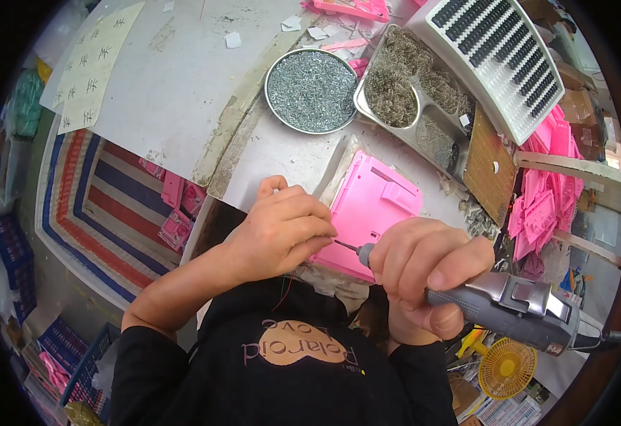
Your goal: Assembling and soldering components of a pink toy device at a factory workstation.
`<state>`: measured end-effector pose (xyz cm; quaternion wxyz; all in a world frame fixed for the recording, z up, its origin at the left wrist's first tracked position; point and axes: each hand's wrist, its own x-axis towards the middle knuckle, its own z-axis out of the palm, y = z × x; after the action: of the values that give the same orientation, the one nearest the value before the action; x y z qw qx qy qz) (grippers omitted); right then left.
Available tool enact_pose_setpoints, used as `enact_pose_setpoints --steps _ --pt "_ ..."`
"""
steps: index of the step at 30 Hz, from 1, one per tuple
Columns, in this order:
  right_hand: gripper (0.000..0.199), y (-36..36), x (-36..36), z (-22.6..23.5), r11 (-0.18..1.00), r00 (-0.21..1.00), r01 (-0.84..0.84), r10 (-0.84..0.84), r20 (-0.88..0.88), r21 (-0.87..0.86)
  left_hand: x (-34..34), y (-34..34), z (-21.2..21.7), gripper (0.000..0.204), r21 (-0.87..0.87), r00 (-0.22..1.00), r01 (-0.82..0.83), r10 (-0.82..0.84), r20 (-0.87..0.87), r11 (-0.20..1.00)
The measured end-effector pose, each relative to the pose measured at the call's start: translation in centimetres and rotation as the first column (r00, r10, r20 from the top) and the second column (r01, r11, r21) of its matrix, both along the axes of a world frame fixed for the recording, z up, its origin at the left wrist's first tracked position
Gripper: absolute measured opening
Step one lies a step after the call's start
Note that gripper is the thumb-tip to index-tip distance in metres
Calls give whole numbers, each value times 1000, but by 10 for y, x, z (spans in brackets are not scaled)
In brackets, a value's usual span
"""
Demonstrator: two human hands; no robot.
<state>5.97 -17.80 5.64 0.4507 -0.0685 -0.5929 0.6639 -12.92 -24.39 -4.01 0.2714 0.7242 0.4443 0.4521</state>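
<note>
A pink plastic casing [371, 206] lies on the work table in front of me. My right hand [424, 273] is wrapped round a grey corded electric screwdriver [516, 309], whose thin bit points left over the casing's near left part. At the casing's left edge is my left hand [282, 231], its fingers bent and drawn together close to the bit's tip. What those fingers hold, if anything, is hidden. Beyond the casing stands a round metal dish [310, 91] full of small silvery screws.
Right of the dish, a steel compartment tray [393, 128] holds springs and small metal parts. A white rack [459, 53] with rows of black pieces stands behind it. Pink parts [548, 184] are heaped at the right, near a yellow fan [507, 367]. A striped sack [97, 206] sits left.
</note>
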Motion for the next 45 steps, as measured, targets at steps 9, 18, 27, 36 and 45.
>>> enact_pose_setpoints --steps 9,18,27,36,45 --pt "31 -11 6 -2 999 1000 27 -27 -8 -20 4 -2 4 17 54 999 39 -40 26 998" --pt "25 -31 3 -21 998 999 27 -29 -44 -50 -6 0 18 35 13 970 230 -229 -81 973" --pt "19 -43 -23 -50 962 998 32 -44 39 272 -4 -3 9 42 -84 902 241 -255 -348 967" --pt "29 -16 65 -5 927 935 353 -354 -10 124 38 15 24 37 45 912 183 -153 -380 982" --pt "28 16 104 -45 856 857 516 -515 -21 39 72 22 17 38 23 865 149 -119 -488 989"
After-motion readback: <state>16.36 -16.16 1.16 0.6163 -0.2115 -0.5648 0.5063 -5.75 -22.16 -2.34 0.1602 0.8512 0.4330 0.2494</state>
